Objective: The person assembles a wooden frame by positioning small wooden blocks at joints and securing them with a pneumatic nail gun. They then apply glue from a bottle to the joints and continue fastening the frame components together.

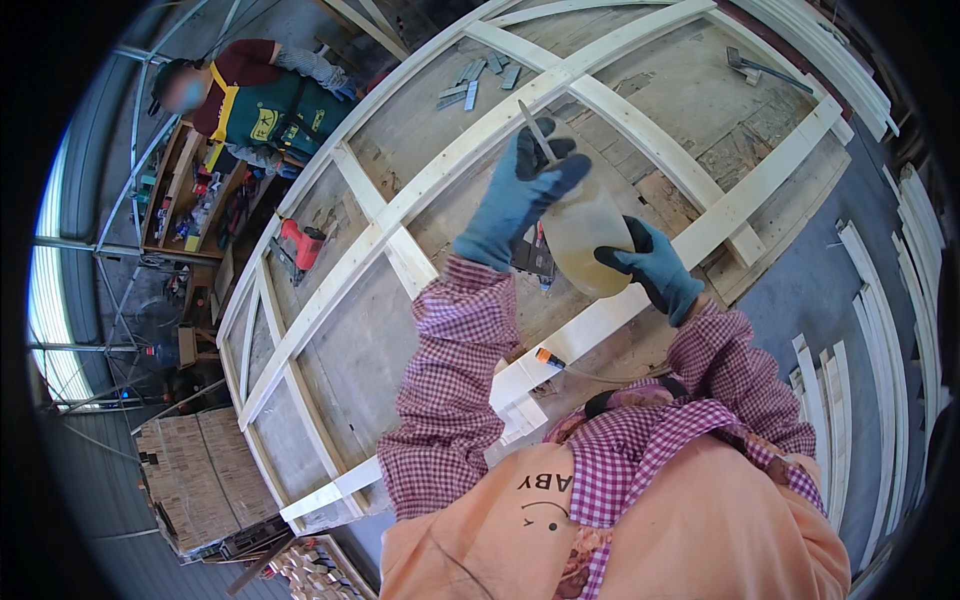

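Observation:
My left hand, in a blue and dark work glove, is closed around a thin pale stick. The stick's upper end pokes out above the fingers, and its lower end is lost against the container. My right hand, gloved the same way, grips the side of a translucent plastic container. Yellowish liquid or glue shows in its lower part. Both hands are above a large frame of pale wooden strips. Behind the container, partly hidden, lies a dark tool.
A red nail gun lies inside the frame at left; staple strips and a hammer lie farther off. An orange-tipped hose fitting is close to me. Another person works beyond the frame. Long wooden strips are at right.

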`<action>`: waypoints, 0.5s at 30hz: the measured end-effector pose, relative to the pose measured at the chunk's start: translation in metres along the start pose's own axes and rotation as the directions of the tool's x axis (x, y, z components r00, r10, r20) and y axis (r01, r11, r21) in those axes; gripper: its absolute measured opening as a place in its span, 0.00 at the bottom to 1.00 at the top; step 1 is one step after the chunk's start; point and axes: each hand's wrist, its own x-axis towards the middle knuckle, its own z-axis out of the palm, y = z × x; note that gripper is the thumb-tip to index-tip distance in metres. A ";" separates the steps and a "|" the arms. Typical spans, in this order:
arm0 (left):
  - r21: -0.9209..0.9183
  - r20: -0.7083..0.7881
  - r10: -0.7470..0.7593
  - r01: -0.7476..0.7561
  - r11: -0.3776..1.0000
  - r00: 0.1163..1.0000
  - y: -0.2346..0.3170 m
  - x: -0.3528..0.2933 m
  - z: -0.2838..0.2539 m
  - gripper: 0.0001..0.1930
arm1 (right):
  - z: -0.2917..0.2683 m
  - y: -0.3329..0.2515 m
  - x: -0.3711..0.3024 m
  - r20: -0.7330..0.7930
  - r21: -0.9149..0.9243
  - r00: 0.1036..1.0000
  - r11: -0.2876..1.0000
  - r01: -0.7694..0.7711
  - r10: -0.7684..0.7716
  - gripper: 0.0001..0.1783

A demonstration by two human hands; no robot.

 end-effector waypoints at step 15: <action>-0.053 0.083 0.071 -0.067 0.996 0.994 0.008 -0.009 -0.007 0.28 | 0.007 -0.008 0.000 -0.035 0.015 0.999 1.000 0.027 -0.026 0.32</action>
